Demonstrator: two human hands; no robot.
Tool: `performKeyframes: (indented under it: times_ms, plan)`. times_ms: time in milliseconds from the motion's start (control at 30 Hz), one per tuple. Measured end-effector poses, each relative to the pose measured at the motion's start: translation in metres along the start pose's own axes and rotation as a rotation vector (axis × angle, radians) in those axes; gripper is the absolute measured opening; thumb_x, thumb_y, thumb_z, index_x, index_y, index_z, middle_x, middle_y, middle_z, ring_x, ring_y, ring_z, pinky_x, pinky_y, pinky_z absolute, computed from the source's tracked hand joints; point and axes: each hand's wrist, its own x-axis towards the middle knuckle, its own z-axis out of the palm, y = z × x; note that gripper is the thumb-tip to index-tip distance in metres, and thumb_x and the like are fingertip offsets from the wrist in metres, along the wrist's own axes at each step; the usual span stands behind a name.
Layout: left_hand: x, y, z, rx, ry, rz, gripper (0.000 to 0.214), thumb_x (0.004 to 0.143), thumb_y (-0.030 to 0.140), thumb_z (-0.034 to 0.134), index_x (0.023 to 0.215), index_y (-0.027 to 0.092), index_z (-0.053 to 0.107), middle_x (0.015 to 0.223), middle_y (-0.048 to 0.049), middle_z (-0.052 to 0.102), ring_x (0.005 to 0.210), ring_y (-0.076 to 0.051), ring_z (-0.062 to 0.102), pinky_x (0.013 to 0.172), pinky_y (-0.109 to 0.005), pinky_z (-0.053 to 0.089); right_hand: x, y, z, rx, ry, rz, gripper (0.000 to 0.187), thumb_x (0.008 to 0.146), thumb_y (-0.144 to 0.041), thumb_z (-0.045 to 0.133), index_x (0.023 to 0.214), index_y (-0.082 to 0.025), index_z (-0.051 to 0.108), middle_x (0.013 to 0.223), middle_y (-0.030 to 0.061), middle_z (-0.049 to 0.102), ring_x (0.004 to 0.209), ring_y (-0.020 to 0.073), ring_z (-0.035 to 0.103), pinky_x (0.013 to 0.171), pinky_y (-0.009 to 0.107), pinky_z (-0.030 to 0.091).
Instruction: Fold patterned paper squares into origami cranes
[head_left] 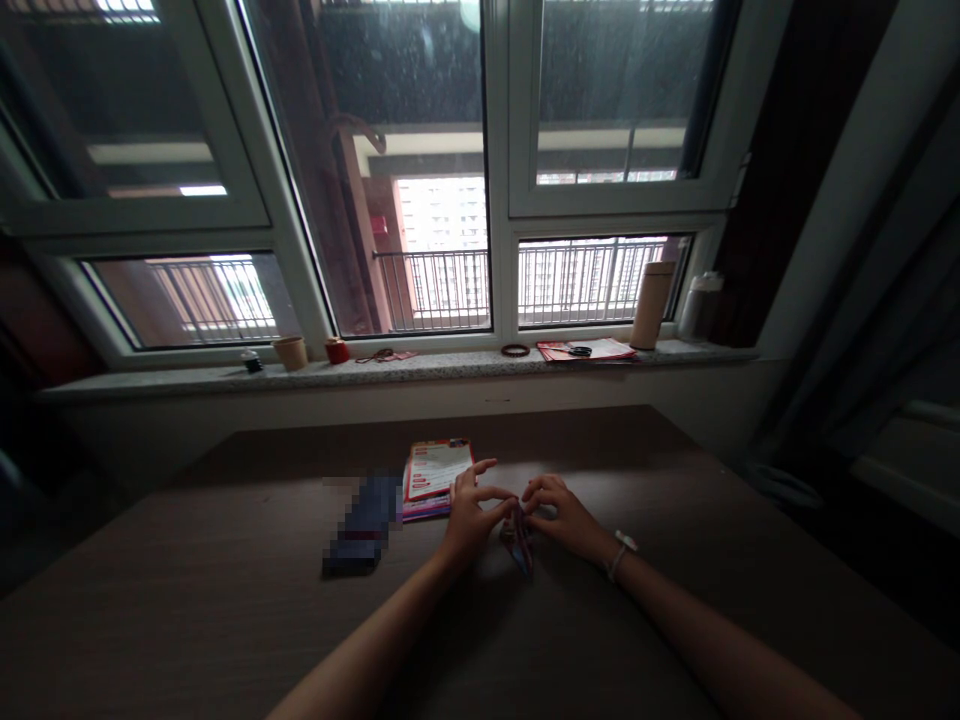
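Both my hands meet at the middle of a dark wooden table (225, 590). My left hand (471, 512) pinches the top of a small folded piece of coloured paper (519, 540) with thumb and forefinger, the other fingers raised. My right hand (561, 514) is curled round the same paper from the right, fingertips pressed on it. A bracelet sits on my right wrist. The paper stands on edge between the hands and is partly hidden by them.
A stack of red and white leaflets (436, 472) lies just beyond my left hand, a dark blurred-out object (364, 526) to its left. The windowsill holds a small cup (291, 352), a red pot (337, 350), papers (585, 350) and a tall flask (651, 304).
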Motion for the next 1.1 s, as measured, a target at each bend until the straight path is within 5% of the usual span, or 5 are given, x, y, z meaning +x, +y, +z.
performKeyframes:
  times_ms: [500,867,1100]
  plan:
    - [0.0,0.012,-0.003,0.092,0.073,-0.009,0.009,0.069,0.022,0.077,0.071,0.031,0.077,0.119,-0.0015,0.054,0.118,-0.027,0.044,0.103,-0.045,0.032,0.001,-0.002,0.0,0.014,-0.004,0.02,0.011,0.077,-0.032,0.07,0.073,-0.022,0.068,0.095,0.004,0.061,0.101,0.0213,0.053,0.095,0.038,0.038]
    - [-0.001,0.002,0.002,0.101,0.041,-0.084,0.017,0.086,0.032,0.06,0.083,0.03,0.077,0.125,-0.0029,0.053,0.119,-0.026,0.045,0.104,-0.046,0.032,0.001,0.001,-0.002,0.068,-0.016,0.026,0.008,0.077,-0.028,0.07,0.072,-0.021,0.067,0.096,0.0032,0.063,0.101,0.0201,0.054,0.095,0.036,0.039]
    - [-0.001,0.002,0.001,0.105,0.064,-0.051,0.008,0.079,0.033,0.069,0.081,0.031,0.076,0.128,-0.0015,0.053,0.12,-0.027,0.044,0.104,-0.047,0.032,0.001,0.0,-0.002,0.068,-0.017,0.035,0.007,0.077,-0.027,0.07,0.074,-0.022,0.068,0.096,0.0031,0.063,0.102,0.0203,0.054,0.095,0.036,0.038]
